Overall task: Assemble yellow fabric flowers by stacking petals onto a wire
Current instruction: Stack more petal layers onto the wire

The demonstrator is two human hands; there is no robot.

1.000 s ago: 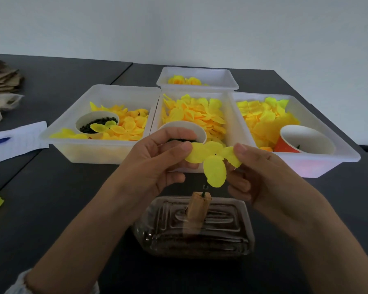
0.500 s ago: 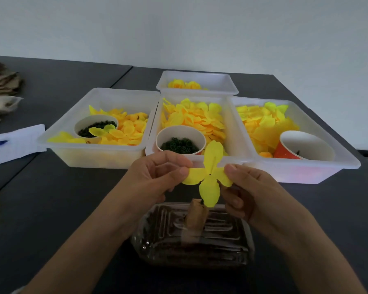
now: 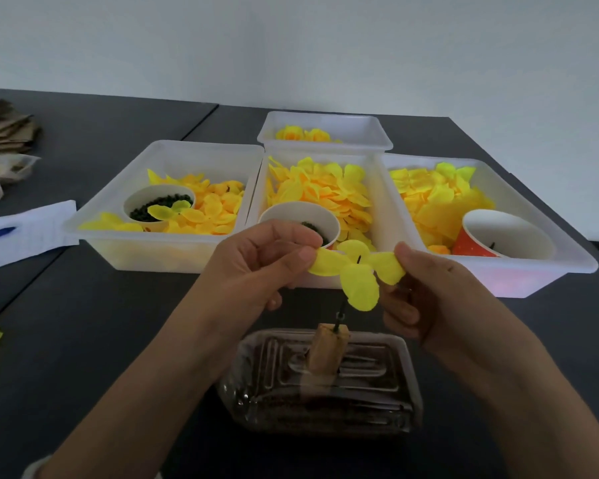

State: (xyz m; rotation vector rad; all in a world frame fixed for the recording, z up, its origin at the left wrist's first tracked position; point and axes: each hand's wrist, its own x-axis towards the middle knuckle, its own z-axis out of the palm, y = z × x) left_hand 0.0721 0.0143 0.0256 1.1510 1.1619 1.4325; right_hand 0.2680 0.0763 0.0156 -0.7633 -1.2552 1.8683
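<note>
Both hands held a four-lobed yellow petal piece flat above a wooden block. Left hand pinched its left lobe, right hand its right. A dark wire rose from the block, its tip poking through the petal's centre. Block stood on a clear plastic container.

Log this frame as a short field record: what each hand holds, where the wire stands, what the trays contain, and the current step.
left hand: pinches the left lobe of the petal piece
right hand: pinches its right lobe
wire: upright in a wooden block on a clear plastic container; dark tip pokes through the piece's centre
trays: three white trays of loose yellow petals, each with a cup; a smaller tray behind holds yellow flowers
step: piece threaded on the wire, not yet pushed down to the block
</note>
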